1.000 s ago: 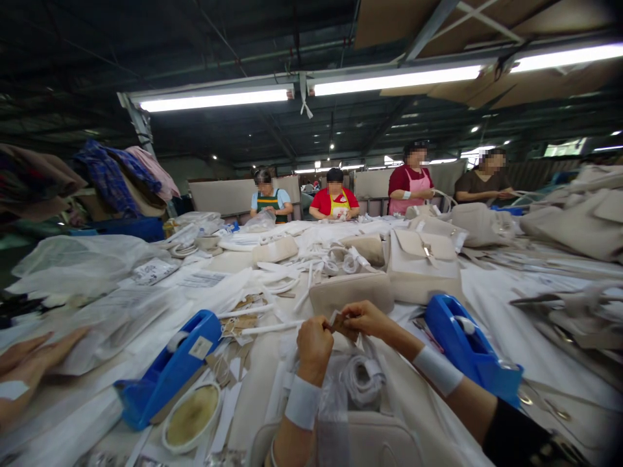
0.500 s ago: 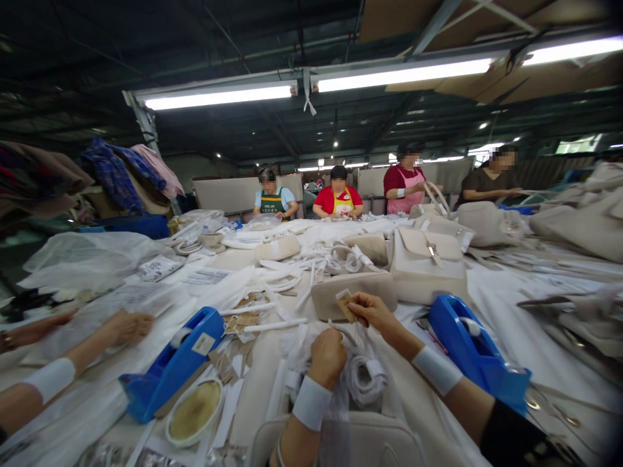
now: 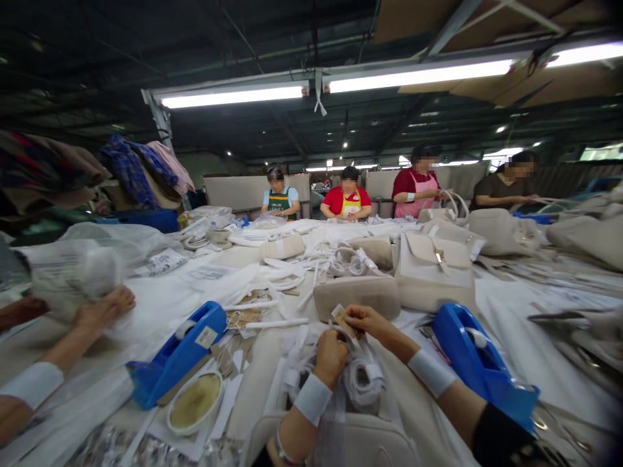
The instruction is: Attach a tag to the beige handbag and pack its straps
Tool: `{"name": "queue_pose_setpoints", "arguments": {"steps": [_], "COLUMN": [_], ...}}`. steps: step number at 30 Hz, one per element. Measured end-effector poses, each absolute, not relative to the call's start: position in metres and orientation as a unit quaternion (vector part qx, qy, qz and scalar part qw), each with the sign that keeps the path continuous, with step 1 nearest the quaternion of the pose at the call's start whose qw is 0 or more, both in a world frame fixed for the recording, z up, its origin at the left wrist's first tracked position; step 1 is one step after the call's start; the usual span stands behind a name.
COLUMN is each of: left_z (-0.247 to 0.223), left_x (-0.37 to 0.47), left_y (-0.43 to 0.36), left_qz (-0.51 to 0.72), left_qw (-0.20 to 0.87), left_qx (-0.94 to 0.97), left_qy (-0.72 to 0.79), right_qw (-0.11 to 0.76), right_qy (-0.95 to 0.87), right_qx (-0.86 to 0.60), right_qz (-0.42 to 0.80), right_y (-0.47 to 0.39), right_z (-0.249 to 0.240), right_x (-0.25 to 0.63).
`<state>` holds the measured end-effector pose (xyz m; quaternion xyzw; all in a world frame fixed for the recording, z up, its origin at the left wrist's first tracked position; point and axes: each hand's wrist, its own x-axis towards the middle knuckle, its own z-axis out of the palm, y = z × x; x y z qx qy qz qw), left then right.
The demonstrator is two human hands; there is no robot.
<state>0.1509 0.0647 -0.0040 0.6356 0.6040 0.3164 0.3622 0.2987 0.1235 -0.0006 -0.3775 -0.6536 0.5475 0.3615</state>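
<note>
My right hand (image 3: 366,320) pinches a small brown paper hang tag (image 3: 342,318) with a pale end, just above a beige handbag (image 3: 384,438). Close beside it, my left hand (image 3: 331,355) is closed at the top of the bag; what its fingers grip is hidden. A coiled strap wrapped in white film (image 3: 363,383) lies on the bag, right of my left hand. Clear plastic film hangs below my left wrist. Behind my hands lies another beige bag (image 3: 357,297) on its side.
Blue tape dispensers stand left (image 3: 178,353) and right (image 3: 481,363). A round dish (image 3: 195,402) holds something yellowish. Farther back are a flap bag (image 3: 435,269) and loose tags. At left, a co-worker's hands (image 3: 104,308) handle a plastic bag. Several people sit or stand across the table.
My right hand has brought the tag down and left, closer to my left hand. The co-worker at left has lifted a plastic bag. The whole view has shifted slightly.
</note>
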Motion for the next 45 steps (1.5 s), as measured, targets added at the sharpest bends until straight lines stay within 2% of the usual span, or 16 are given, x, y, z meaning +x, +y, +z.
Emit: {"name": "queue_pose_setpoints", "arguments": {"steps": [7, 13, 21, 29, 38, 45], "left_z": [-0.005, -0.002, 0.009, 0.009, 0.008, 0.009], "left_x": [0.156, 0.158, 0.147, 0.136, 0.131, 0.13], "left_y": [0.063, 0.059, 0.064, 0.065, 0.065, 0.068], "left_qz": [0.279, 0.284, 0.356, 0.494, 0.605, 0.622], "left_qw": [0.28, 0.257, 0.331, 0.426, 0.452, 0.392], "left_qx": [0.65, 0.657, 0.621, 0.529, 0.438, 0.433], "left_qy": [0.649, 0.649, 0.615, 0.543, 0.488, 0.522], "right_qw": [0.354, 0.358, 0.384, 0.373, 0.377, 0.315], "right_qy": [-0.655, -0.654, -0.664, -0.69, -0.739, -0.799], "right_qx": [-0.371, -0.367, -0.359, -0.35, -0.402, -0.46], "right_qz": [0.556, 0.556, 0.532, 0.511, 0.388, 0.225], "right_y": [0.12, 0.118, 0.108, 0.098, 0.1, 0.089], "right_z": [-0.002, -0.001, 0.013, 0.019, 0.01, 0.027], "right_x": [0.304, 0.302, 0.308, 0.311, 0.299, 0.288]}}
